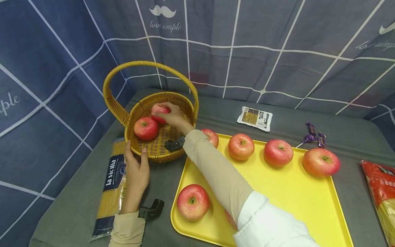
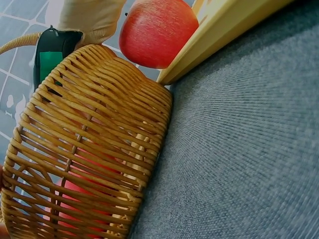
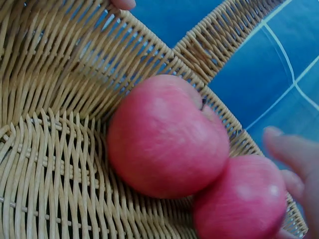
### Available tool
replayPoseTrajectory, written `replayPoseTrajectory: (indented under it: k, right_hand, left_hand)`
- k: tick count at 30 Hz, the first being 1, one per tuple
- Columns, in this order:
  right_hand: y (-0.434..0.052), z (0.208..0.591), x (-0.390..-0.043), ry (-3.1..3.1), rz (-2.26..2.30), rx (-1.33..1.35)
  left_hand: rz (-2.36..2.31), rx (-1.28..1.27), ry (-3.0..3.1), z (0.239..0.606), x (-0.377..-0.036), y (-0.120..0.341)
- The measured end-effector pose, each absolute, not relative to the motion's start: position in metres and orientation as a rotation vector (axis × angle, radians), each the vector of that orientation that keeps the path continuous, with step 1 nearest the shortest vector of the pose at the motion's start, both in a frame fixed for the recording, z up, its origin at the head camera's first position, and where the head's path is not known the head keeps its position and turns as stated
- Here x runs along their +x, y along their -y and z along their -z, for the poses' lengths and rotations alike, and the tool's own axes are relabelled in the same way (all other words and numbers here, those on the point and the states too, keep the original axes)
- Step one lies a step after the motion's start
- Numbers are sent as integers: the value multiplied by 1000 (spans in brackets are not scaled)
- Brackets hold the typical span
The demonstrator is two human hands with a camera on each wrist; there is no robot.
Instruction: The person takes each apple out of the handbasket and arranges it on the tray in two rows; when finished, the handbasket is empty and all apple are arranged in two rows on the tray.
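A yellow wicker basket [image 1: 163, 156] with a tall arched handle stands at the left. Inside it, my right hand [image 1: 173, 115] holds a red apple [image 1: 159, 110], its fingers bent around the fruit. A second apple [image 1: 146, 128] lies against it in the basket; both show large in the right wrist view, the held apple [image 3: 241, 199] lower right beside the hand [image 3: 301, 172]. My left hand [image 1: 136, 176] touches the basket's near left rim, fingers fairly straight and thumb raised. In the left wrist view the woven side [image 2: 89, 134] hides most of what is inside.
Right of the basket, a yellow tray [image 1: 287, 202] carries several apples [image 1: 193, 202], one partly under my right sleeve. A spaghetti pack [image 1: 111, 185] lies by my left hand. Behind the tray are a white packet [image 1: 255, 118] and purple-wrapped candies [image 1: 311, 137]; a red bag [image 1: 381, 192] is far right.
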State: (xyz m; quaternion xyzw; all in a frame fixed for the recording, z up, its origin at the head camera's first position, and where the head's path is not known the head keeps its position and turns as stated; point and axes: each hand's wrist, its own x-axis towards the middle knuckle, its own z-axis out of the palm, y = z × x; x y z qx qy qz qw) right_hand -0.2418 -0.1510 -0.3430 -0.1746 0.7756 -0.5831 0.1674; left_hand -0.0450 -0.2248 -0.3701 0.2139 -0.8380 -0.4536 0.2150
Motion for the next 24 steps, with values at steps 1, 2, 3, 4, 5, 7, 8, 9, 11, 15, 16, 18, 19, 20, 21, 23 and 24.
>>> replayPoseTrajectory:
  k: [1,2,3,4,5,7,8,9,11,15,16,18,19,20,21,23,24]
  right_hand:
    - [151,344,-242,-2230,1638,-546]
    - [151,344,-241,-2250,1602,-595]
    - [151,344,-240,-2280,1550,-640]
    - [151,345,-240,-2302,1498,-684]
    - [151,345,-239,-2319,1440,-726]
    - [150,345,-238,-2345,1317,-801]
    - [150,345,-237,-2346,1272,-825]
    - [150,346,-237,-2355,1248,-846]
    - [151,347,-238,-2365,1265,-855]
    - [152,349,-239,-2417,1402,-801]
    - [152,349,-240,-2426,1434,-779]
    - [152,348,-240,-2457,1464,-735]
    - [152,347,-240,-2469,1477,-711]
    - [151,346,-240,-2475,1491,-690]
    - [150,345,-240,-2485,1500,-667]
    - [149,343,-240,-2496,1513,-635]
    - [148,341,-239,-2498,1529,-627]
  left_hand:
    - [1259,594,2324,370,-45,225]
    - [1259,594,2323,370,-45,225]
    - [1258,596,2324,370,-45,225]
    - [1257,596,2326,370,-44,225]
    - [1257,596,2326,370,-44,225]
    - [1257,596,2327,369,-44,226]
    - [1257,596,2326,369,-44,226]
    - [1258,597,2326,369,-44,226]
    - [1260,601,2325,370,-44,226]
    - [1256,616,2326,370,-44,225]
    - [1255,617,2326,370,-44,225]
    - [1252,616,2324,370,-44,225]
    - [1250,614,2323,370,-44,225]
    - [1249,611,2322,370,-44,225]
    - [1250,607,2321,369,-45,225]
    - [1248,606,2322,369,-45,225]
    - [1248,606,2324,369,-45,225]
